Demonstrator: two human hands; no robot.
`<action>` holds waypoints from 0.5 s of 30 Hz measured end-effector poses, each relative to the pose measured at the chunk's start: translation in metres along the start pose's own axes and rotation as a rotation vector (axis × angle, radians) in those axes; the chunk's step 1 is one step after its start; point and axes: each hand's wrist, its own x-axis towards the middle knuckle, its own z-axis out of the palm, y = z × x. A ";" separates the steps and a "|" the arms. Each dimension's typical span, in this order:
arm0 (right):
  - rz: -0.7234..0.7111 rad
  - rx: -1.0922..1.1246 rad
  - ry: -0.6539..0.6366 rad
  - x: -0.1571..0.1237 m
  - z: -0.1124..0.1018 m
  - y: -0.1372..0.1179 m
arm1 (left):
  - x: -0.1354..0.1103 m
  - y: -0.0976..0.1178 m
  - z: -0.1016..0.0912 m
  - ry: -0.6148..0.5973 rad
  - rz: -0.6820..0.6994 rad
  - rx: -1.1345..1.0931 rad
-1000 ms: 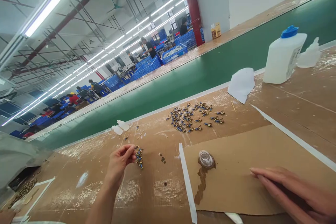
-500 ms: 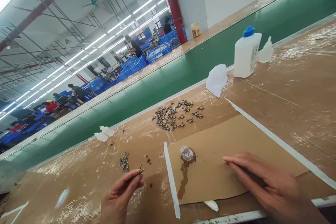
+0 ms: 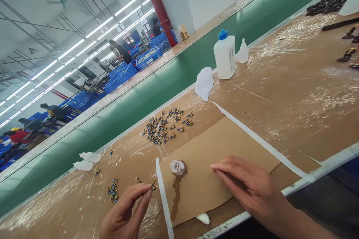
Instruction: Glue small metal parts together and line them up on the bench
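Observation:
My left hand (image 3: pixel 127 209) is closed in a pinch on a small dark and gold figurine (image 3: pixel 153 186), just left of a white tape strip. Thumb and forefinger of my right hand (image 3: pixel 246 183) are pressed together over a cardboard sheet (image 3: pixel 213 145); whatever lies between them is hidden or too small to name. Between my hands, a small clear cup (image 3: pixel 177 167) stands on the cardboard, with a dark wet streak running down from it. Loose blue and gold figurines (image 3: pixel 159 129) lie scattered beyond the sheet, and a smaller pile (image 3: pixel 113 191) sits left of my left hand.
A white bottle with a blue cap (image 3: pixel 225 54), a small dropper bottle (image 3: pixel 242 51) and a piece of white paper (image 3: pixel 204 83) stand near the green belt (image 3: pixel 134 99). Two small bottles (image 3: pixel 86 160) lie at the left. Dark pieces (image 3: pixel 333 0) cover the far right. People work in the background.
The view has swung right, so the table's things appear further left. My left hand, still pinching the figurine, has come closer to the tape and cardboard. My right hand keeps its pinch.

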 end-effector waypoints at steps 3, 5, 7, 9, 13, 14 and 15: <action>0.008 0.031 -0.002 -0.001 0.000 0.002 | 0.016 0.012 0.008 -0.193 0.194 0.128; 0.009 0.045 0.007 -0.001 0.001 0.002 | 0.025 0.019 0.014 -0.250 0.287 0.235; 0.010 0.057 0.015 -0.001 0.001 0.003 | 0.032 0.024 0.021 -0.253 0.363 0.332; 0.017 0.069 0.022 -0.001 0.001 0.003 | 0.037 0.027 0.026 -0.250 0.430 0.403; 0.036 0.097 0.027 -0.003 0.002 0.004 | 0.047 0.027 0.033 -0.298 0.499 0.473; 0.039 0.104 0.027 -0.003 0.002 0.004 | 0.049 0.027 0.034 -0.317 0.505 0.483; 0.041 0.112 0.027 -0.003 0.002 0.004 | 0.051 0.028 0.035 -0.332 0.511 0.491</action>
